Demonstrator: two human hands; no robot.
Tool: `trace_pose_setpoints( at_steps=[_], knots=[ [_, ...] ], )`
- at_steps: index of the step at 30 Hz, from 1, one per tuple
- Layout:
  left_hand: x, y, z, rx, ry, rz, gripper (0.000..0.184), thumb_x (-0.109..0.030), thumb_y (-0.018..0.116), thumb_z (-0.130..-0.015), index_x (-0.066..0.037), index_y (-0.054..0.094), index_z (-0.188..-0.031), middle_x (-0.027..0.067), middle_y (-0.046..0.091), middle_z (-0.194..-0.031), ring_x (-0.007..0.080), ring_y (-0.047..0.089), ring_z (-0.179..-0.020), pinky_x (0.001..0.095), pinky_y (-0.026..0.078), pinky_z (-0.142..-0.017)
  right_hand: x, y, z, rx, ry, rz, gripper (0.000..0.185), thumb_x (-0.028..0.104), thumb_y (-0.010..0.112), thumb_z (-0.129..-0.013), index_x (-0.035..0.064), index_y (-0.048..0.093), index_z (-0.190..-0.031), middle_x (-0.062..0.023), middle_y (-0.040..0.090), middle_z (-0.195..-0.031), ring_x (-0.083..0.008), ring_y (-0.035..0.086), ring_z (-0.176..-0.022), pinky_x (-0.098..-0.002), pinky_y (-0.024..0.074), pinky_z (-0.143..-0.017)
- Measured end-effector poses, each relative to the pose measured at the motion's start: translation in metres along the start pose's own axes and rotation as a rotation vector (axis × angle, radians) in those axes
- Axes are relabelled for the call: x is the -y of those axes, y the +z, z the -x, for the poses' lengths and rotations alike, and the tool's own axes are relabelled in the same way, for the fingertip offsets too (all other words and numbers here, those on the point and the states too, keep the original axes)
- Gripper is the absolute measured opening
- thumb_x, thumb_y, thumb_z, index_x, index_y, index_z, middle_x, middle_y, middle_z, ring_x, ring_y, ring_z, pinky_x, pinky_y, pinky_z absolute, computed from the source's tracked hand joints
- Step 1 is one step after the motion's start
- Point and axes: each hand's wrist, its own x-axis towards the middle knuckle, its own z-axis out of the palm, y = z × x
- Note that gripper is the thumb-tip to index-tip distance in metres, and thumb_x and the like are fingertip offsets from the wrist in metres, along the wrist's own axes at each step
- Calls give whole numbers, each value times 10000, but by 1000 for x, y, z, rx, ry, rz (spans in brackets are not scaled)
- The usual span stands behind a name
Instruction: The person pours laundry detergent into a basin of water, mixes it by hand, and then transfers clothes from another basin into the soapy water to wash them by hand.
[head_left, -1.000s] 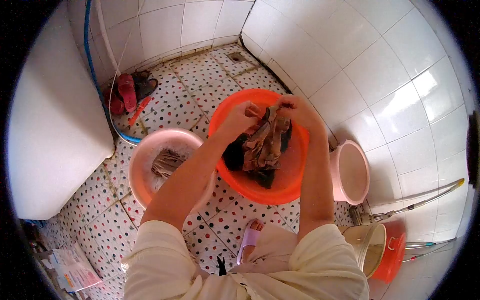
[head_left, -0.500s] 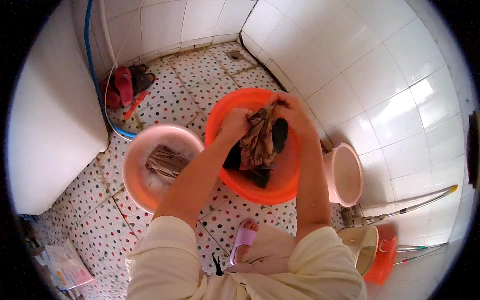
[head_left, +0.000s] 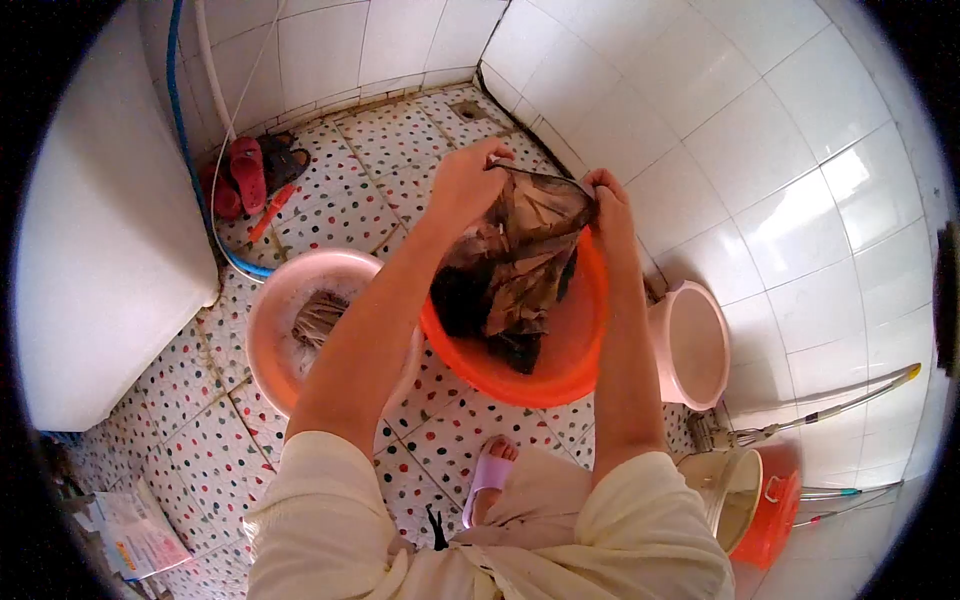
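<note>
Speckled floor (head_left: 365,165) lies beneath an orange basin (head_left: 520,388). Over it, patterned cloth (head_left: 545,212) hangs between left hand (head_left: 468,184) and right hand (head_left: 613,212), upper edge stretched from one to the other, length reaching down into the basin. Neither hand is nearer; both are narrowed, each pinching one end of that edge.

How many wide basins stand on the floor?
2: the orange basin beneath the held-up cloth, and the pink basin to its left, partly hidden by the left forearm.
</note>
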Motion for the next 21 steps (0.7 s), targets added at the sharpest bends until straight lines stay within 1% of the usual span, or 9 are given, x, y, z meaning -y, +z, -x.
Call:
trace_pose_setpoints(
  at_steps=[2, 3, 5, 6, 8, 9, 15, 19, 21],
  knots=[
    [7, 3, -1, -2, 70, -35, 279, -106, 521, -750, -34, 610, -1004, 197, 639, -902, 352, 608, -841, 391, 469, -765, 8, 4, 3, 143, 136, -463, 167, 151, 494, -822, 43, 556, -933, -27, 536, -898, -113, 493, -816, -243, 412, -711],
    [15, 6, -2, -4, 68, -36, 279, -106, 521, -750, -34, 610, -1004, 197, 639, -902, 352, 608, -841, 391, 469, -765, 15, 11, 5, 147, 136, -463, 167, 151, 494, -822, 43, 556, -933, -27, 536, -898, -113, 493, -816, -243, 412, -711],
    [33, 14, -2, -42, 47, 25, 285, -101, 502, -748, -8, 602, -998, 209, 637, -889, 369, 602, -837, 403, 465, -771, 29, 29, 13, 197, 94, 130, 243, 239, 576, -800, 47, 556, -948, -36, 576, -823, -169, 554, -774, -300, 443, -695],
    [30, 11, -1, -43, 47, 27, 285, -101, 502, -748, -8, 602, -998, 209, 637, -889, 369, 602, -837, 403, 465, -771, 32, 33, 18, 197, 94, 132, 243, 239, 576, -800, 47, 556, -948, -36, 576, -823, -169, 554, -774, -300, 443, -695],
    [23, 6, 3, 37, -25, -10, 297, -116, 497, -744, 11, 597, -993, 219, 633, -901, 383, 595, -849, 416, 465, -765, 35, 39, 28, 286, -112, 740, 415, 361, 645, -757, 43, 561, -1009, -114, 635, -879, -260, 611, -841, -351, 462, -726],
    [22, 7, 5, 39, -26, -10, 297, -116, 497, -744, 11, 597, -993, 219, 633, -901, 383, 595, -849, 416, 465, -765, 36, 42, 28, 266, -31, 773, 501, 386, 685, -712, 41, 562, -1054, -174, 640, -913, -323, 615, -867, -391, 469, -727],
    [8, 10, 8, 32, -69, -186, 303, -200, 509, -765, -46, 614, -1004, 186, 642, -885, 349, 616, -824, 409, 479, -735, 49, 47, 33, 323, -160, 1063, 527, 394, 696, -697, 66, 557, -1086, -148, 646, -944, -321, 616, -880, -420, 482, -746],
    [1, 8, 10, 8, -156, -284, 329, -250, 497, -772, -56, 615, -1010, 196, 638, -877, 365, 610, -829, 430, 482, -737, 36, 60, 38, 349, -195, 1068, 500, 360, 677, -716, 77, 546, -1107, -133, 644, -946, -324, 613, -885, -428, 484, -754],
    [5, 8, 11, -9, -165, -286, 332, -260, 490, -774, -62, 615, -1009, 197, 638, -874, 369, 609, -830, 438, 482, -736, 30, 62, 37, 121, -362, 961, 398, 296, 642, -744, 78, 575, -1071, -137, 631, -945, -330, 610, -860, -434, 484, -739]
  ],
)
